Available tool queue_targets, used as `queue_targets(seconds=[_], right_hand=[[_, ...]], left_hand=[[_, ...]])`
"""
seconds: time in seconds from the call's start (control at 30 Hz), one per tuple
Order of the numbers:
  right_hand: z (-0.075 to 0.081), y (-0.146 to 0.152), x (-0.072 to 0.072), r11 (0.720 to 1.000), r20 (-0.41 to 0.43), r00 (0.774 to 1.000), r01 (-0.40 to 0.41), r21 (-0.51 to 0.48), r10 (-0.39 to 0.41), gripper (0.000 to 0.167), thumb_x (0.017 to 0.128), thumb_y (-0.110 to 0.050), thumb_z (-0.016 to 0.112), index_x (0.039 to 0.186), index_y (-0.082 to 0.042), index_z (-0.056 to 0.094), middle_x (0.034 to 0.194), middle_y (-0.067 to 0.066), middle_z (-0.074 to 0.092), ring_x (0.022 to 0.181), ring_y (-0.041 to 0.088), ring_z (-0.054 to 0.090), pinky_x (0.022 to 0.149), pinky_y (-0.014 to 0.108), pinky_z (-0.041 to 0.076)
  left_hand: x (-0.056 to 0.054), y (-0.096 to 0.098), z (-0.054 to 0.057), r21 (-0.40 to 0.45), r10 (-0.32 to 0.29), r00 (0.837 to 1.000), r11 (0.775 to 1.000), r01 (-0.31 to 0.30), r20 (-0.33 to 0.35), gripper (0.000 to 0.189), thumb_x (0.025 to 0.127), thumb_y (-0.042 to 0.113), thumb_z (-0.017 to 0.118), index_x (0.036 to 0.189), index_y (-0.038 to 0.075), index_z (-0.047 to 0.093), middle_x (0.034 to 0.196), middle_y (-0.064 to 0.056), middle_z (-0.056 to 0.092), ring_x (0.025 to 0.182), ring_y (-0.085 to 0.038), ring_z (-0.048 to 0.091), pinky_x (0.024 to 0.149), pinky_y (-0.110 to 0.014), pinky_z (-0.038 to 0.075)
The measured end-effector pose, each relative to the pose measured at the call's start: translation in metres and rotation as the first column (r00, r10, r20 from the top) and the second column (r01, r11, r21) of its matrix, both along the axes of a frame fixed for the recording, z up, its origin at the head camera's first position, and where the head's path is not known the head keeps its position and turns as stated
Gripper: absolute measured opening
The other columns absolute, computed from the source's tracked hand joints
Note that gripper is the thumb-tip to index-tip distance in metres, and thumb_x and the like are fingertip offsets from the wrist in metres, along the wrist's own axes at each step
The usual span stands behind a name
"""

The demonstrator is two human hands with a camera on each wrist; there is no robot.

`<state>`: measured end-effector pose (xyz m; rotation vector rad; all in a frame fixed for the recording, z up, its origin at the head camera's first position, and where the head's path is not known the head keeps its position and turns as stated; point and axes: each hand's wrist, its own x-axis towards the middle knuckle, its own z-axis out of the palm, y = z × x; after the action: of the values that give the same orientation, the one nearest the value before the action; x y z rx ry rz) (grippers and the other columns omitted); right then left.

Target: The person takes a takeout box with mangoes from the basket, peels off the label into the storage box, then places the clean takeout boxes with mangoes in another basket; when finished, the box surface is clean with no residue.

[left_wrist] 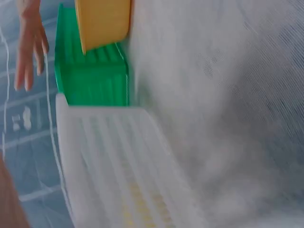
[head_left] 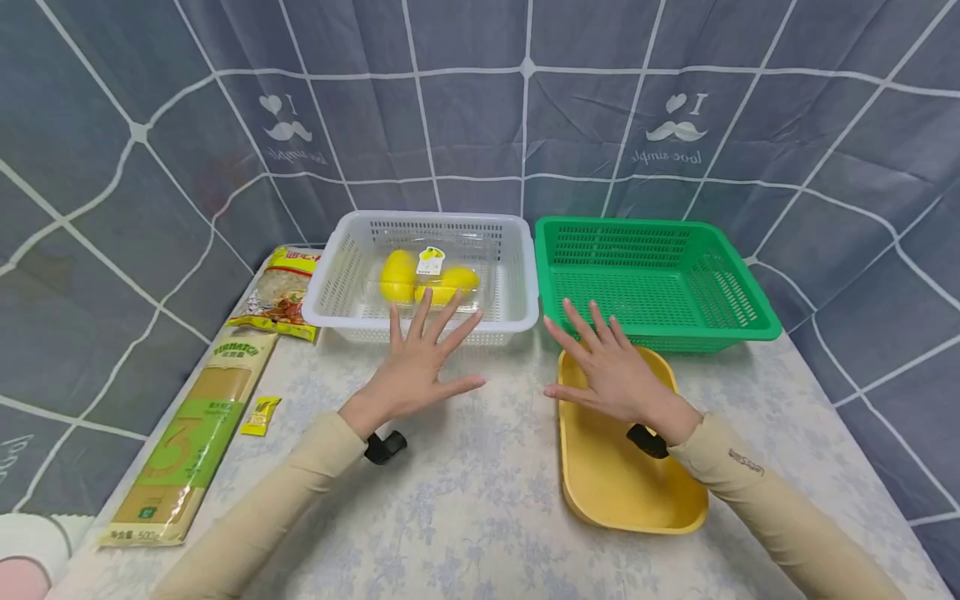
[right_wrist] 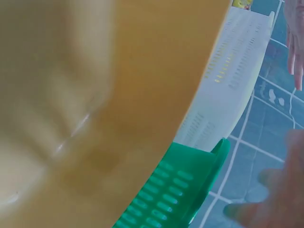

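My left hand [head_left: 417, 367] is spread with straight fingers in front of the white basket [head_left: 345, 321], its fingertips overlapping the basket's near rim in the head view. Inside that basket lies a clear plastic box with yellow lemons [head_left: 397, 277] and a white label. My right hand [head_left: 617, 377], fingers also spread, hovers above the yellow tray [head_left: 622, 492]. Its fingertips reach toward the near side of the green basket [head_left: 660, 329], which shows nothing in it. Neither hand holds anything. The right wrist view shows the yellow tray's wall [right_wrist: 156, 71] large and close.
Along the left edge lie a long pack of noodles [head_left: 191, 433], a red and yellow food bag [head_left: 281, 292] and a small yellow packet [head_left: 261, 416]. A white and pink object [head_left: 30, 550] sits at the lower left corner. Checked cloth [head_left: 480, 125] hangs behind the table.
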<state>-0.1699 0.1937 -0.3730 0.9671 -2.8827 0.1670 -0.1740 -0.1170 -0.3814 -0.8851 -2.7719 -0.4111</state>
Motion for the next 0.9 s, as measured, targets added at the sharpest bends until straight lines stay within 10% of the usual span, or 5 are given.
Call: queue_targets(seconds=[0.27, 0.4, 0.53, 0.73, 0.9], right_hand=[[0.008, -0.003, -0.007, 0.951, -0.229, 0.969, -0.156, -0.268, 0.095, 0.071, 0.089, -0.041, 0.064, 0.146, -0.01, 0.036, 0.14, 0.016, 0.041, 0.106, 0.031, 0.056, 0.085, 0.048, 0.047], [0.01, -0.004, -0.013, 0.908, -0.262, 0.964, -0.153, -0.39, 0.05, 0.054, 0.087, -0.027, 0.069, 0.134, -0.006, 0.052, 0.11, 0.014, 0.047, 0.054, 0.013, 0.041, 0.045, 0.029, 0.038], [0.009, -0.005, -0.019, 0.877, -0.203, 0.979, -0.115, -0.467, 0.021, 0.049, 0.087, -0.022, 0.07, 0.13, -0.005, 0.055, 0.097, 0.011, 0.041, 0.057, 0.01, 0.034, 0.043, 0.026, 0.031], [0.008, -0.009, -0.024, 0.847, -0.136, 0.991, -0.083, -0.524, 0.012, 0.045, 0.088, -0.02, 0.069, 0.129, -0.005, 0.056, 0.095, 0.012, 0.041, 0.07, 0.016, 0.043, 0.048, 0.027, 0.035], [0.01, -0.012, -0.027, 0.829, -0.06, 0.998, -0.033, -0.559, 0.0, 0.044, 0.09, -0.021, 0.068, 0.129, -0.004, 0.057, 0.096, 0.011, 0.043, 0.073, 0.017, 0.048, 0.059, 0.032, 0.044]], left_hand=[[-0.038, -0.047, 0.001, 0.422, 0.269, 0.963, 0.875, -0.238, -0.017, 0.067, 0.095, 0.047, 0.05, 0.151, 0.02, 0.027, 0.156, -0.009, 0.017, 0.142, -0.03, 0.008, 0.108, -0.057, 0.001], [-0.061, -0.079, 0.004, 0.497, 0.43, 0.896, 0.758, -0.423, 0.107, 0.059, 0.097, 0.038, 0.049, 0.148, 0.011, 0.034, 0.153, -0.017, 0.023, 0.14, -0.037, 0.012, 0.108, -0.057, 0.006], [-0.079, -0.106, 0.005, 0.411, 0.536, 0.799, 0.686, -0.6, 0.272, 0.063, 0.098, 0.038, 0.046, 0.15, 0.009, 0.027, 0.153, -0.022, 0.017, 0.138, -0.043, 0.01, 0.107, -0.058, 0.007], [-0.095, -0.131, 0.002, 0.428, 0.474, 0.764, 0.637, -0.641, 0.439, 0.059, 0.099, 0.03, 0.046, 0.149, 0.004, 0.028, 0.151, -0.024, 0.022, 0.134, -0.043, 0.024, 0.106, -0.055, 0.022], [-0.098, -0.139, -0.003, 0.551, 0.307, 0.731, 0.499, -0.669, 0.609, 0.055, 0.1, 0.027, 0.048, 0.148, 0.012, 0.028, 0.148, -0.019, 0.029, 0.125, -0.034, 0.036, 0.102, -0.048, 0.031]])
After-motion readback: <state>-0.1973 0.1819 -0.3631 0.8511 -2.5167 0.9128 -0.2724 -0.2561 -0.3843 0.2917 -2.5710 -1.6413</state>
